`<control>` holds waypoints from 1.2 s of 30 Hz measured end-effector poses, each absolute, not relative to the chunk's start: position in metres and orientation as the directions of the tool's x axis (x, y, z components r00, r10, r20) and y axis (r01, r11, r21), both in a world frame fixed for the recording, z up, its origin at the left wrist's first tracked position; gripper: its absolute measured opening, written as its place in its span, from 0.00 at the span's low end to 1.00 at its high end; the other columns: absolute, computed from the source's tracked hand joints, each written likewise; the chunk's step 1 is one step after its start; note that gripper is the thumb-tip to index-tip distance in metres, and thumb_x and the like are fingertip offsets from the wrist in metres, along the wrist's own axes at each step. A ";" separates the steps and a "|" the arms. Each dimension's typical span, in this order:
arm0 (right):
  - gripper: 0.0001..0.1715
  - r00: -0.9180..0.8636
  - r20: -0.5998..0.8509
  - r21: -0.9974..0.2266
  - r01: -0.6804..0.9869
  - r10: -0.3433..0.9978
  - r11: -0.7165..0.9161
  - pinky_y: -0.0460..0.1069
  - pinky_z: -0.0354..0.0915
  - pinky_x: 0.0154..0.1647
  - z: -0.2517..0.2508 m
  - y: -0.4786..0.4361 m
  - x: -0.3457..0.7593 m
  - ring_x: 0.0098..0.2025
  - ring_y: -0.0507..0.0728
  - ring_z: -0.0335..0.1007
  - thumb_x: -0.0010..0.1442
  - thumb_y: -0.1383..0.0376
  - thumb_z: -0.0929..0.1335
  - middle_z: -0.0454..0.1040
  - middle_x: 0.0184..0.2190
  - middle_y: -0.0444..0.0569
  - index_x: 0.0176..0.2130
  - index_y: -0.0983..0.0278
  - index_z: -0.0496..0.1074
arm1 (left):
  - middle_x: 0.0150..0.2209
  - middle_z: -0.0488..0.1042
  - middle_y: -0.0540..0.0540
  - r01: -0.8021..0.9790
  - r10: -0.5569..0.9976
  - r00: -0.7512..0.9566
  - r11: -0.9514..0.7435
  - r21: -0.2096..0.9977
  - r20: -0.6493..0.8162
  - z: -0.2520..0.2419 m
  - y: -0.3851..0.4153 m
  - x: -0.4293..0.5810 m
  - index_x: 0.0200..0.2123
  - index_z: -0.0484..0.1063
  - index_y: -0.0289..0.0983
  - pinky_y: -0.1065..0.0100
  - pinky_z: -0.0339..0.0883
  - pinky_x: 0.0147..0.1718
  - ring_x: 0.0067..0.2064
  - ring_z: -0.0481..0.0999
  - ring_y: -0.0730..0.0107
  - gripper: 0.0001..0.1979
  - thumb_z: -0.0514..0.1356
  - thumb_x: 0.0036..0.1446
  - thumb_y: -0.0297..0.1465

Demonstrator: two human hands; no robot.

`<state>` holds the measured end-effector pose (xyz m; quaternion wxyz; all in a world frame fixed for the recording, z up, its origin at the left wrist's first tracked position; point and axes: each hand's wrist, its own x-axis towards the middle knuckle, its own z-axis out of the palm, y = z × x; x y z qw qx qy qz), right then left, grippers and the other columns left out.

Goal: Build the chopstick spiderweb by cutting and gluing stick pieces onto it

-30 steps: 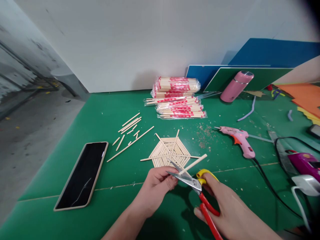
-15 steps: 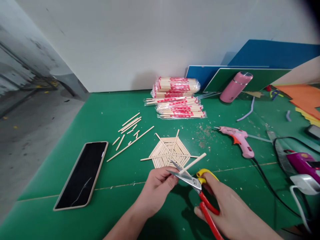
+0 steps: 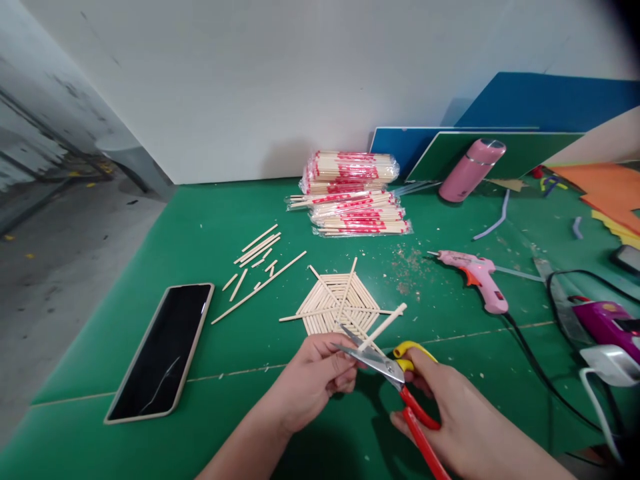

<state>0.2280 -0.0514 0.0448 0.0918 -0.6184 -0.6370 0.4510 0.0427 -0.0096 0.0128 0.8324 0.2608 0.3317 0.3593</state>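
My right hand [image 3: 440,407] is wrapped round the red and yellow handles of a pair of scissors [image 3: 383,365]. Their blades are parted, with a wooden stick [image 3: 385,325] lying between them. My left hand [image 3: 317,370] pinches the lower end of that stick, close to the blade tips; the pinched end is hidden by the fingers. Just beyond both hands lies a web-shaped hexagon of sticks [image 3: 320,300] on the green table [image 3: 240,427], its spokes jutting past the edges. Left of it are cut sticks and one long stick [image 3: 260,288].
A phone [image 3: 163,350] lies at the left. Plastic-wrapped chopstick packs [image 3: 357,213] are piled at the back. To the right are a pink glue gun [image 3: 475,273] with its cord, a pink bottle [image 3: 473,172], leaning boards [image 3: 525,150] and a purple device [image 3: 607,327].
My left hand's fingers have shifted slightly, and the stick's upper end has dropped a little leftward. The scissors remain around the stick. The whole view has moved slightly.
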 end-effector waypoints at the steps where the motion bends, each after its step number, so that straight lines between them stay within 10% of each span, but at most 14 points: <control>1: 0.12 -0.208 -0.438 -0.686 0.706 0.875 -0.175 0.46 0.61 0.30 0.045 -0.050 0.228 0.31 0.53 0.66 0.48 0.62 0.66 0.69 0.30 0.44 0.33 0.61 0.59 | 0.15 0.58 0.56 -0.429 0.786 0.500 0.590 0.684 -0.364 0.011 -0.010 0.043 0.25 0.69 0.35 0.73 0.44 0.20 0.17 0.53 0.83 0.10 0.65 0.42 0.34; 13: 0.19 -0.128 -0.407 -0.625 0.762 0.904 -0.173 0.46 0.60 0.27 0.046 -0.051 0.238 0.27 0.53 0.65 0.49 0.56 0.66 0.68 0.28 0.43 0.39 0.60 0.60 | 0.18 0.58 0.55 -0.460 0.900 0.299 0.427 0.779 -0.317 0.033 0.001 0.030 0.25 0.68 0.35 0.74 0.49 0.22 0.21 0.52 0.81 0.09 0.61 0.48 0.34; 19: 0.29 0.181 -0.195 -0.371 0.896 0.964 -0.243 0.51 0.63 0.30 0.031 -0.019 0.268 0.32 0.58 0.68 0.47 0.48 0.64 0.70 0.33 0.48 0.44 0.63 0.61 | 0.21 0.62 0.52 0.158 0.947 0.219 0.202 0.967 -0.234 0.032 -0.002 0.027 0.26 0.68 0.35 0.74 0.52 0.23 0.24 0.58 0.77 0.09 0.55 0.54 0.34; 31: 0.22 0.119 0.230 -0.121 0.988 0.966 -0.093 0.60 0.59 0.42 0.034 0.001 0.287 0.48 0.68 0.61 0.52 0.54 0.63 0.66 0.47 0.57 0.43 0.64 0.66 | 0.29 0.72 0.45 0.659 0.870 0.458 -0.471 0.586 0.184 0.018 -0.009 0.027 0.33 0.69 0.36 0.68 0.59 0.30 0.30 0.69 0.66 0.07 0.51 0.56 0.28; 36: 0.15 -0.407 0.278 -0.325 0.812 0.870 0.484 0.55 0.57 0.45 0.045 -0.020 0.224 0.46 0.59 0.62 0.57 0.63 0.63 0.69 0.43 0.50 0.45 0.61 0.66 | 0.27 0.70 0.46 0.685 0.813 0.534 -0.577 0.444 0.233 0.019 -0.014 0.033 0.34 0.67 0.34 0.66 0.60 0.28 0.28 0.67 0.66 0.10 0.46 0.58 0.26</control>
